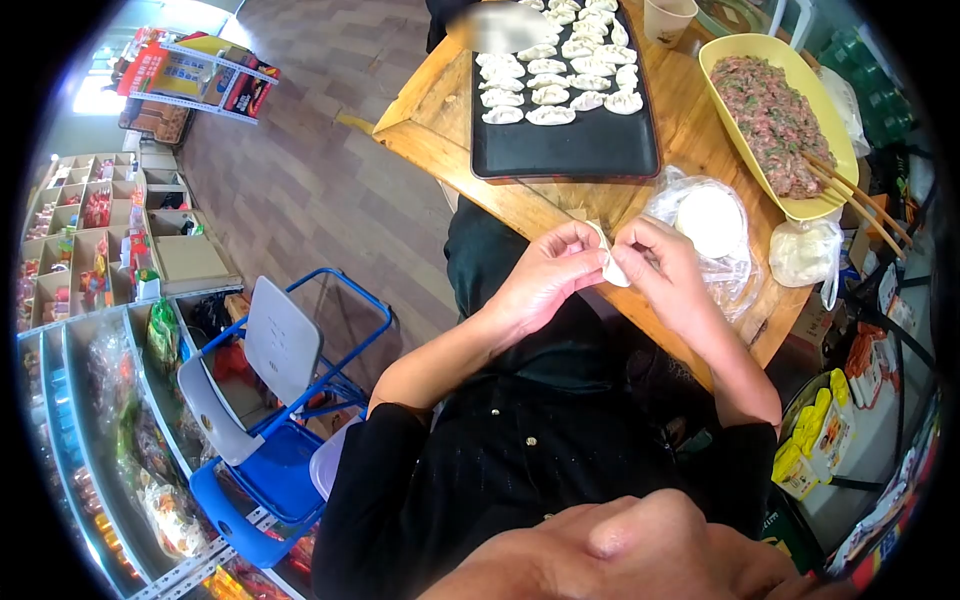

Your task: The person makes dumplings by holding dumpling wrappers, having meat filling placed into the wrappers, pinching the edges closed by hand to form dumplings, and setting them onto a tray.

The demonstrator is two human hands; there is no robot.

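Observation:
Between my two hands, over the table's near edge, is a dumpling [612, 262] with its pale wrapper partly hidden by my fingers. My left hand [556, 268] pinches it from the left, and my right hand [655, 262] pinches its right side. Just right of my right hand, a stack of round dumpling wrappers [711, 222] lies in a clear plastic bag [735, 275]. Beyond my hands, a black tray [560, 155] carries rows of folded dumplings [551, 115]. A yellow basin [712, 62] holds minced meat filling [765, 115], with chopsticks [860, 200] resting in it.
The wooden table [440, 130] has a corner at the left. A paper cup [668, 20] stands behind the tray, and a knotted plastic bag [803, 252] sits by the basin. Blue folding chairs [285, 465] and stocked shelves [95, 410] are on my left.

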